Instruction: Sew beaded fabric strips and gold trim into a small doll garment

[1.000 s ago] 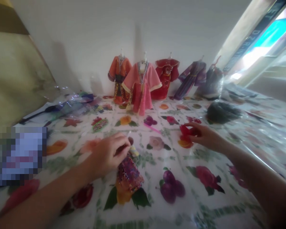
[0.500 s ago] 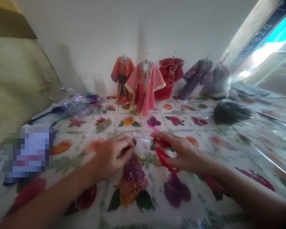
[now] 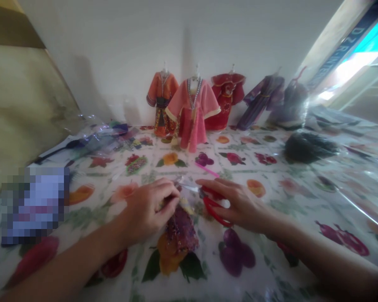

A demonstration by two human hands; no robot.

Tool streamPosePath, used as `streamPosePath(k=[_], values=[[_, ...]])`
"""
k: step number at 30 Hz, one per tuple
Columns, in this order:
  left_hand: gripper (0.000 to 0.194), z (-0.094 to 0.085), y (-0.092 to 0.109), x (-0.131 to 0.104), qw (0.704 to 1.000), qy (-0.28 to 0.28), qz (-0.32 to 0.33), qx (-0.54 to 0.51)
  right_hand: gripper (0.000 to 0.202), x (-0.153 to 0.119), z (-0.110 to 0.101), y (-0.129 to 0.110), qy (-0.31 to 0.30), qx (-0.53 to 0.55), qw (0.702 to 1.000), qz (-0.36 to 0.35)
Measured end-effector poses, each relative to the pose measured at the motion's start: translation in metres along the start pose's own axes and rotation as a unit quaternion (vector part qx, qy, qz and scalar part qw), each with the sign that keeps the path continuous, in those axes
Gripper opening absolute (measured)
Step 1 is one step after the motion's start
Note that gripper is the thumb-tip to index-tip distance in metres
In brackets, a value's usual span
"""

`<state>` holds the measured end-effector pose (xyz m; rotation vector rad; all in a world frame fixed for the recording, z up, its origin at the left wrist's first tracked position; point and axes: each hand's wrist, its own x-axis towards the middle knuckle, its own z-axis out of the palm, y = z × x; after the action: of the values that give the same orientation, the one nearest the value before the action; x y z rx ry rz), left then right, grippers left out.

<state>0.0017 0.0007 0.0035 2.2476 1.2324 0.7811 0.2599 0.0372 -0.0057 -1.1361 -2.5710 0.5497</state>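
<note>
A small doll dress in purple and orange lies on the fruit-patterned tablecloth near me. My left hand pinches its top end. My right hand holds red-handled scissors, whose blades point left to the spot where my left fingers grip. The two hands nearly touch above the dress.
Several miniature costumes stand along the back wall: orange, pink, red, purple. A dark tuft of hair lies at the right, a pink stick in the middle, clear bags at the left, a blurred package near left.
My right hand picked up the red scissors from the table at the right and brought them left to the dress. My left hand stayed on the dress top.
</note>
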Motion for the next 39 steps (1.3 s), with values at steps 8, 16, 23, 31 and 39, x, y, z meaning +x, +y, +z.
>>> streamPosePath(k=[8,16,23,31,39], values=[[0.014,0.0002,0.002,-0.0002,0.999,0.001,-0.041,-0.035,0.051,-0.0018,0.0021,-0.0057,0.014,-0.011,1.0,-0.024],[0.014,-0.0009,0.0061,-0.0006,0.997,-0.007,-0.06,-0.054,0.05,-0.0024,0.0054,-0.0023,0.012,-0.004,1.0,-0.025],[0.014,-0.0005,0.0058,0.0005,0.997,-0.003,-0.061,-0.053,0.049,-0.0012,0.0066,-0.0039,0.002,0.039,0.999,-0.017],[0.013,0.0016,0.0041,-0.0004,0.996,-0.007,-0.065,-0.064,0.049,-0.0006,0.0055,-0.0036,0.003,0.045,0.999,-0.021],[0.014,0.0017,0.0032,0.0003,0.995,-0.009,-0.077,-0.055,0.052,-0.0011,0.0066,-0.0017,0.01,-0.003,1.0,-0.028]])
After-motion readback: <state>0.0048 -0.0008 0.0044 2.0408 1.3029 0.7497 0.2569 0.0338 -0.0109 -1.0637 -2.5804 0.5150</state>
